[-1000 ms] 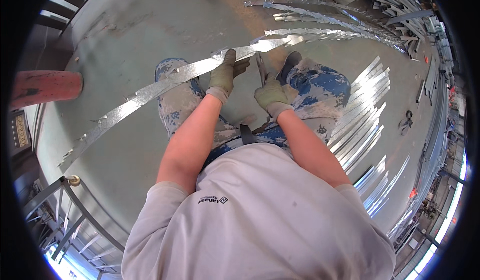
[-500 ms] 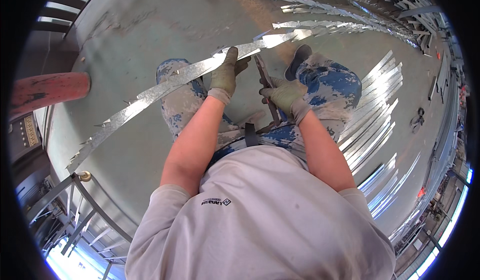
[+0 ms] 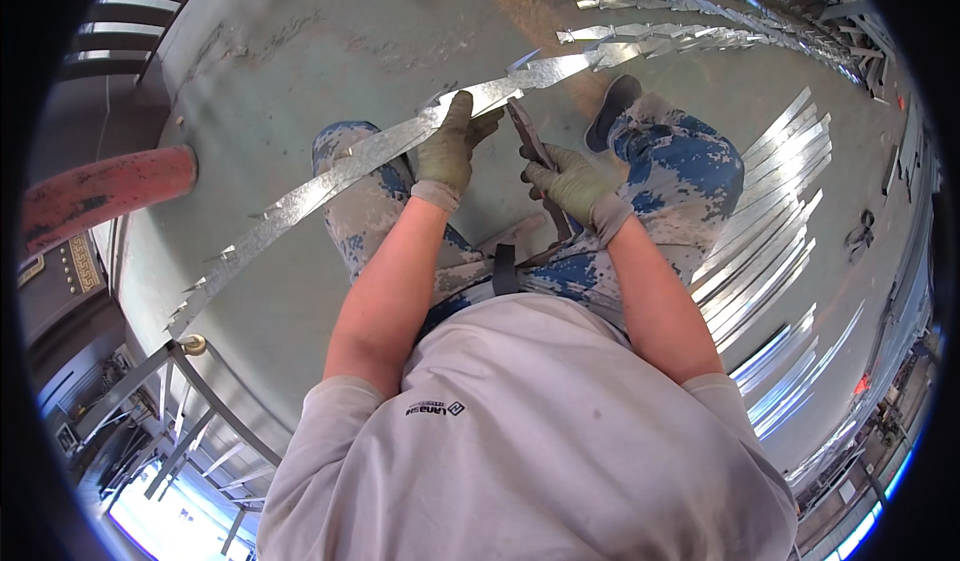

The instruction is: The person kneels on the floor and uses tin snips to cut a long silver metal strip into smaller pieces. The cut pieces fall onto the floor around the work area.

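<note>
Left fingers (image 3: 459, 111) hold the metal strip (image 3: 375, 151), slanting away rightward; right fingers (image 3: 541, 177) clasp a dark tool (image 3: 528, 133), tip just beside it.

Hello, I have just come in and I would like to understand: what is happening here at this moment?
A person wearing green gloves is holding a long, jagged, silver metal strip in the left hand. The right hand grips a dark, long-handled hand tool, its tip close to the strip's lower edge; whether they touch is unclear. On the floor, narrow silver metal pieces lie side by side to the person's right.
</note>
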`<state>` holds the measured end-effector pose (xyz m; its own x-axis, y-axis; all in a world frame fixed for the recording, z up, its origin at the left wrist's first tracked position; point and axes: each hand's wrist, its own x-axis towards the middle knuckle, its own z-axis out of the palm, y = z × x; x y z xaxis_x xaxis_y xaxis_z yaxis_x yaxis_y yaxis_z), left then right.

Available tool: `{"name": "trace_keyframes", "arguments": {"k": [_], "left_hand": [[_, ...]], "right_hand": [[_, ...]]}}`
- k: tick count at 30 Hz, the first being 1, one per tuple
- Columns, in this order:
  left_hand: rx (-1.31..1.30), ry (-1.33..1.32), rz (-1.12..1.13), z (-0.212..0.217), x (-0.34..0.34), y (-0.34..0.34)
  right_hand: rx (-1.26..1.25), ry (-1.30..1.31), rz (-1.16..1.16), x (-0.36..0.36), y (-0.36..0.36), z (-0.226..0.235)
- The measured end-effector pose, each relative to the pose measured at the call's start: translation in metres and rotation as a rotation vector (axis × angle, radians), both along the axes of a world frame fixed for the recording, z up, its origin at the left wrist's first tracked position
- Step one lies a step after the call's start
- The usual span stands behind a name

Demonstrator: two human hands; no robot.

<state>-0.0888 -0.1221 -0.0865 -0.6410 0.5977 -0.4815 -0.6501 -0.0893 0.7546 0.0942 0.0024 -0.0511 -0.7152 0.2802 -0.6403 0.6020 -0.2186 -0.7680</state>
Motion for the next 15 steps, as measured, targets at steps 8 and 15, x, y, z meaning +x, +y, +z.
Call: {"name": "trace_keyframes", "arguments": {"k": [8, 15], "left_hand": [[-0.057, -0.022, -0.030, 0.003, -0.001, 0.001], [-0.007, -0.003, -0.016, 0.000, 0.001, -0.001]], "right_hand": [[0.471, 0.010, 0.038, 0.003, -0.008, -0.026], [0.480, -0.069, 0.067, -0.003, -0.005, -0.006]]}}
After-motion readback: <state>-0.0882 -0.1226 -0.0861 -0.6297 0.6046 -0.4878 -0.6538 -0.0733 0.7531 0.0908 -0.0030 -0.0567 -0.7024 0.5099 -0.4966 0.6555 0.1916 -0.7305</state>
